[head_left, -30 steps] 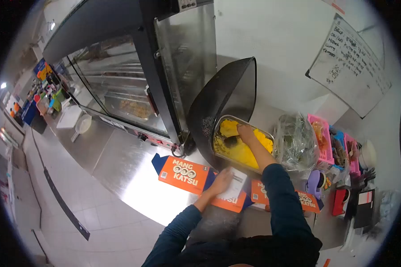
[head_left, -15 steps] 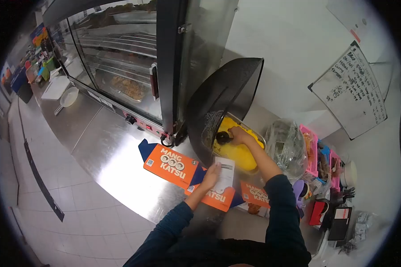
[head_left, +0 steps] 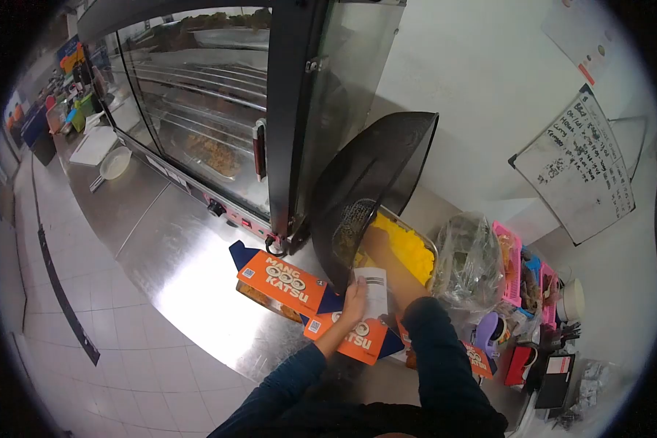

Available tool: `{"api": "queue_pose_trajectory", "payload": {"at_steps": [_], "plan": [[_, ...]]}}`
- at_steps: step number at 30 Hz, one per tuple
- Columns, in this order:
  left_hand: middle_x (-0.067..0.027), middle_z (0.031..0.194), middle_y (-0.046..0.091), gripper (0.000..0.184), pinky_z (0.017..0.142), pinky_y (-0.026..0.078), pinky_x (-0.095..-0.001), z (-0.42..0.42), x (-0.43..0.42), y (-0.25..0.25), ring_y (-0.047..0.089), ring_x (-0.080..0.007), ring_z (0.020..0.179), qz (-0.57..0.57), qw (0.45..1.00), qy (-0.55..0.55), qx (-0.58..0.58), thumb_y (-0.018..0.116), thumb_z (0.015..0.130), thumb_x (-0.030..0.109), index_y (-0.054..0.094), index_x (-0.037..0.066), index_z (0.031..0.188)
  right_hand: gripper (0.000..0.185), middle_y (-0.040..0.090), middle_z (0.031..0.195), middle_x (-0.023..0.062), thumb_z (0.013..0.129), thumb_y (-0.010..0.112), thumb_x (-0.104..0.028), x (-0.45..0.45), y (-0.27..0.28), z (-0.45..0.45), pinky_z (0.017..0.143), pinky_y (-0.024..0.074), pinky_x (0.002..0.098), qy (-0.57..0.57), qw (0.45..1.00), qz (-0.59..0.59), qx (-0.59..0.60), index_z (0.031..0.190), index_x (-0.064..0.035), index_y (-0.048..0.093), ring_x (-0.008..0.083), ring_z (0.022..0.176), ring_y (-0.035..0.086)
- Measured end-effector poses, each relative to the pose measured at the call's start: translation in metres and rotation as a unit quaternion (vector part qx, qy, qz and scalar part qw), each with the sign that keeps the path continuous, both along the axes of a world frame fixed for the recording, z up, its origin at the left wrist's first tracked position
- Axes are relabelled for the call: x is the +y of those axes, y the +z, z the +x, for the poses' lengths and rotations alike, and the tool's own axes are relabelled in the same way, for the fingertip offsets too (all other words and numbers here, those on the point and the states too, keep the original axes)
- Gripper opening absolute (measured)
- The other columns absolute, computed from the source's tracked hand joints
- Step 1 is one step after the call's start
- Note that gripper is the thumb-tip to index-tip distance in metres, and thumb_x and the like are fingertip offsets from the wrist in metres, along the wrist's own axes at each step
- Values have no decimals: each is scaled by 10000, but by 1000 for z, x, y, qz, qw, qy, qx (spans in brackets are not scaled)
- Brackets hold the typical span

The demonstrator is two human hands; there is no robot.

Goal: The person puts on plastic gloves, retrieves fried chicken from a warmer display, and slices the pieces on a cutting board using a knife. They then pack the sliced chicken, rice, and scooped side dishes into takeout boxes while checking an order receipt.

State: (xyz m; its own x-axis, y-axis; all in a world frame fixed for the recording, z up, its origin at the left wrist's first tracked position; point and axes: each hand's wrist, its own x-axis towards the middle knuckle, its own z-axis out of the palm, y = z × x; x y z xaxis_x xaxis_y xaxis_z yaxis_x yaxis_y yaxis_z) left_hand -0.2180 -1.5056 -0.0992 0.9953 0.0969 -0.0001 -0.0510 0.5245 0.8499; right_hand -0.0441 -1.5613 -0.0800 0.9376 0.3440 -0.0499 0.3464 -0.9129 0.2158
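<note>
My left hand (head_left: 354,301) is closed on a white printed paper (head_left: 373,290) above an orange-and-blue box (head_left: 358,337). Deep in the metal tray of yellow food (head_left: 404,250), my right hand (head_left: 377,244) is partly behind the dark mesh cover (head_left: 372,168); its fingers and anything in them are hidden. Another orange box (head_left: 281,283) lies to the left on the steel counter, with food showing under its lid. More orange box parts (head_left: 477,359) lie under and beside my right forearm.
A glass display warmer (head_left: 197,109) stands at the back left. Right of the tray are a clear plastic bag (head_left: 469,259), pink baskets (head_left: 509,266), a purple tape dispenser (head_left: 487,332) and a black tablet-like item (head_left: 556,379). A whiteboard (head_left: 580,168) hangs on the wall.
My right hand has moved left within the tray, behind the mesh cover, and the black scoop it held is now out of sight. My left hand stays on the paper. The camera view has shifted.
</note>
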Motion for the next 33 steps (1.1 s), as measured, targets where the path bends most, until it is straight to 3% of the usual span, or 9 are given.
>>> {"api": "queue_pose_trajectory", "payload": {"at_steps": [12, 16, 18, 22, 27, 28, 29, 31, 33], "plan": [[-22, 774, 520, 393, 568, 414, -216, 8, -10, -27, 489, -85, 635, -62, 997, -4, 51, 327, 893, 354, 458, 11, 1033, 706, 581, 824, 196, 684, 584, -185, -5, 59, -64, 675, 452, 340, 123, 961, 66, 239, 1266, 20, 242, 308, 828, 562], [-3, 711, 508, 389, 504, 430, -213, 3, -6, -2, 504, -78, 584, -79, 996, -18, 46, 370, 875, 380, 439, 44, 1057, 514, 592, 830, 156, 721, 560, -189, -33, 32, -36, 591, 421, 299, 246, 892, 95, 368, 1171, -15, 382, 235, 675, 517], [-16, 767, 519, 398, 575, 416, -223, -2, -8, 0, 496, -87, 651, -79, 996, -25, 24, 367, 877, 378, 464, 27, 1037, 392, 592, 815, 141, 775, 518, -188, -39, 22, -27, 539, 393, 277, 165, 872, 201, 415, 1104, -11, 399, 174, 544, 446], [-35, 867, 536, 419, 706, 386, -240, -2, -2, -17, 475, -100, 772, -15, 995, -90, 36, 359, 880, 371, 521, -5, 971, 134, 478, 624, 27, 887, 376, -206, -47, 35, -22, 376, 287, 187, -147, 647, 435, 609, 903, -74, 390, 25, 398, 237], [-37, 832, 546, 403, 709, 388, -254, -22, 23, -13, 466, -97, 755, 69, 993, -94, 8, 354, 883, 344, 531, -16, 918, 142, 366, 583, -37, 863, 443, -236, -70, 24, -34, 360, 234, 172, -149, 505, 606, 596, 810, -104, 440, 41, 433, 288], [-35, 811, 545, 393, 693, 387, -254, -55, 31, 68, 455, -97, 726, 134, 987, -77, 41, 355, 883, 336, 534, -12, 912, 146, 377, 591, -38, 855, 463, -240, -81, 22, -37, 374, 247, 175, -127, 458, 626, 618, 810, -101, 475, 49, 451, 317], [-50, 826, 551, 395, 711, 391, -261, -53, 39, 60, 479, -114, 743, 29, 975, -211, 64, 357, 884, 327, 529, -23, 947, 162, 322, 566, -48, 857, 458, -241, -86, 32, -51, 356, 197, 173, -139, 445, 660, 589, 768, -108, 432, 38, 424, 262], [-74, 874, 564, 398, 746, 396, -297, -73, 36, 63, 509, -154, 804, 302, 848, -417, -128, 369, 880, 315, 531, -42, 950, 179, 262, 542, -57, 861, 451, -241, -118, 66, -111, 338, 150, 170, -127, 401, 727, 543, 750, -112, 393, 26, 397, 209], [-93, 814, 577, 406, 735, 395, -281, -98, -7, 59, 512, -159, 789, 284, 742, -584, -167, 402, 867, 348, 540, -23, 958, 155, 254, 545, -56, 862, 448, -240, -148, 103, -156, 336, 156, 168, -56, 381, 750, 538, 800, -105, 400, 26, 397, 216]]}}
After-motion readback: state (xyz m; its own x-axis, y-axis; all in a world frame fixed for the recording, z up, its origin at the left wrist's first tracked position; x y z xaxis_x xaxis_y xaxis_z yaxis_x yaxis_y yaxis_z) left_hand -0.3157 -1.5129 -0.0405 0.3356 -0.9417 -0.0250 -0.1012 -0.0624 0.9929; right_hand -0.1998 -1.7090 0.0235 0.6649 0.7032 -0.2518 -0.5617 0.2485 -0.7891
